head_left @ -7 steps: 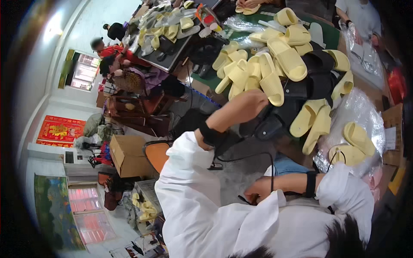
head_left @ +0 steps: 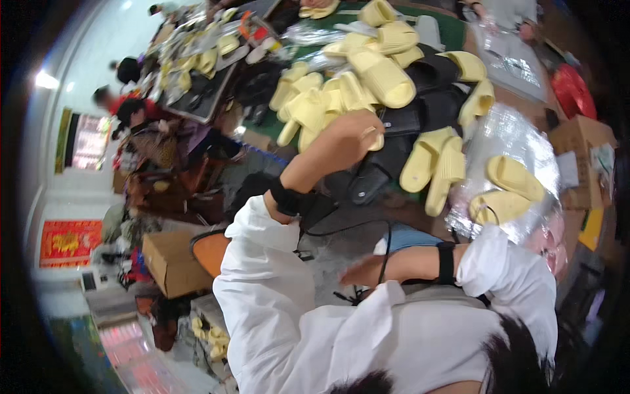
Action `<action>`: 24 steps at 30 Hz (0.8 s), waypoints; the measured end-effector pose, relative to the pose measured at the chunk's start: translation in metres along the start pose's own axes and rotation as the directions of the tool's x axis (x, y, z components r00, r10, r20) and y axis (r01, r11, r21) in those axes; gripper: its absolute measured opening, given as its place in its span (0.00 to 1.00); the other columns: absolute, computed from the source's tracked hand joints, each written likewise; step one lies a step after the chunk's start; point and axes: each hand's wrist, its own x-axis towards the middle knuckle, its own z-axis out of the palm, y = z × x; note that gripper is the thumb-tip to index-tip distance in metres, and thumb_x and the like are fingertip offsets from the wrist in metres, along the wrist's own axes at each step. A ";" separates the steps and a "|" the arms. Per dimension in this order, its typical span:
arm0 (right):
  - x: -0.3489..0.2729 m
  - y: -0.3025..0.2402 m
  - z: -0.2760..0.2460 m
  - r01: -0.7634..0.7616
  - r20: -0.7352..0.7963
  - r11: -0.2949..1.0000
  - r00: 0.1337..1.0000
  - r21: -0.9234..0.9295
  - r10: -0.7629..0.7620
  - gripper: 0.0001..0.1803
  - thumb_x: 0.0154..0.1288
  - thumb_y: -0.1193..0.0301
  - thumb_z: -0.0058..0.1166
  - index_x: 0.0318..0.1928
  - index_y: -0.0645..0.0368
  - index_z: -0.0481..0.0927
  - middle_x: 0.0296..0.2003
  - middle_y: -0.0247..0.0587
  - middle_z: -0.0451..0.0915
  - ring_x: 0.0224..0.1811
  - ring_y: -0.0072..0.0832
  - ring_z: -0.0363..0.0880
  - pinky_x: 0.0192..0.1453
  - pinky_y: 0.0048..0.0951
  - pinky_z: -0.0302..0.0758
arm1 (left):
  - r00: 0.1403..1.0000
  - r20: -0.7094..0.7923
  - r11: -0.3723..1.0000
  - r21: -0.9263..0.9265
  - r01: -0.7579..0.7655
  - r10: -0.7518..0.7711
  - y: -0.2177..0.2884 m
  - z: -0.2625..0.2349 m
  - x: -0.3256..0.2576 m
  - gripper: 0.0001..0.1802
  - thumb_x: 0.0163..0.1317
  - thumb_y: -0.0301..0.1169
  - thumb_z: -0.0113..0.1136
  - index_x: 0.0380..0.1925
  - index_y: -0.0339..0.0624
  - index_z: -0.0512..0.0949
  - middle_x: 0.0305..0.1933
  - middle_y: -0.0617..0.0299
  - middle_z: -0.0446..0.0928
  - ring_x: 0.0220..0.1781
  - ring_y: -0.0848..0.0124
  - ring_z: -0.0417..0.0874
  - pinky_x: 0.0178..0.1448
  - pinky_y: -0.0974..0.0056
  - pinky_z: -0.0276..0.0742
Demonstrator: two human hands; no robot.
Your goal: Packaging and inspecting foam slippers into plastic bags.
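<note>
My left hand [head_left: 351,136] reaches up to a heap of pale yellow slippers [head_left: 384,79] on a green table [head_left: 459,29]. Its fingers are curled on the edge of one yellow slipper [head_left: 377,142], right beside some black slippers [head_left: 400,121]. A black band sits on that wrist. My right hand [head_left: 357,270] lies low near my body with its fingers stretched out flat and nothing in it, next to a black cable [head_left: 367,226]. Both arms wear white sleeves.
A clear plastic bag [head_left: 518,141] holding yellow slippers [head_left: 508,177] lies to the right. Brown cardboard boxes [head_left: 174,262] stand on the floor at left, and more [head_left: 577,138] at right. Other people [head_left: 131,111] work at a second slipper-covered table at the upper left. A red bag [head_left: 572,92] sits far right.
My left hand has shifted slightly up and left on the slipper heap. My right hand stays low by my body.
</note>
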 end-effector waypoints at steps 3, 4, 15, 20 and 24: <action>-0.034 0.010 -0.002 -0.157 -0.128 0.973 0.982 -0.170 0.136 0.36 0.60 0.54 0.51 0.61 0.64 0.58 0.55 0.57 0.67 0.58 0.47 0.67 0.59 0.37 0.65 | 0.994 -0.051 0.992 -0.081 0.093 -0.097 -0.007 0.010 0.024 0.07 0.61 0.28 0.53 0.35 0.36 0.76 0.36 0.55 0.78 0.38 0.62 0.79 0.42 0.64 0.73; -0.053 0.007 -0.012 -0.280 -0.085 0.957 0.958 -0.074 0.273 0.40 0.61 0.51 0.49 0.63 0.68 0.56 0.58 0.59 0.64 0.61 0.48 0.64 0.62 0.36 0.63 | 0.970 -0.082 0.959 -0.191 0.210 -0.229 -0.007 0.015 0.033 0.08 0.61 0.29 0.53 0.36 0.36 0.76 0.36 0.57 0.78 0.38 0.66 0.78 0.43 0.65 0.72; -0.205 -0.001 -0.016 -0.448 -0.655 0.733 0.349 0.511 0.670 0.18 0.63 0.61 0.46 0.47 0.59 0.75 0.40 0.49 0.79 0.43 0.40 0.78 0.46 0.34 0.72 | 0.914 -0.253 0.948 0.056 -0.313 0.317 0.023 0.130 0.146 0.04 0.58 0.24 0.51 0.32 0.34 0.72 0.37 0.50 0.74 0.39 0.51 0.74 0.42 0.57 0.70; -0.241 0.025 0.057 -0.716 -0.598 0.487 0.120 0.501 0.793 0.19 0.59 0.57 0.48 0.49 0.49 0.76 0.41 0.46 0.79 0.44 0.45 0.77 0.47 0.38 0.72 | 0.850 0.348 0.884 0.107 -0.455 0.395 0.006 0.250 0.098 0.07 0.54 0.30 0.50 0.29 0.40 0.75 0.31 0.53 0.74 0.36 0.55 0.76 0.38 0.53 0.72; -0.289 0.048 0.086 -0.662 -0.621 0.292 -0.334 0.690 0.709 0.18 0.55 0.58 0.53 0.45 0.50 0.78 0.41 0.42 0.79 0.45 0.41 0.76 0.45 0.39 0.73 | 0.758 0.501 0.905 -0.150 -0.398 0.416 0.018 0.302 0.060 0.09 0.54 0.29 0.49 0.32 0.40 0.76 0.37 0.52 0.74 0.41 0.56 0.76 0.45 0.54 0.73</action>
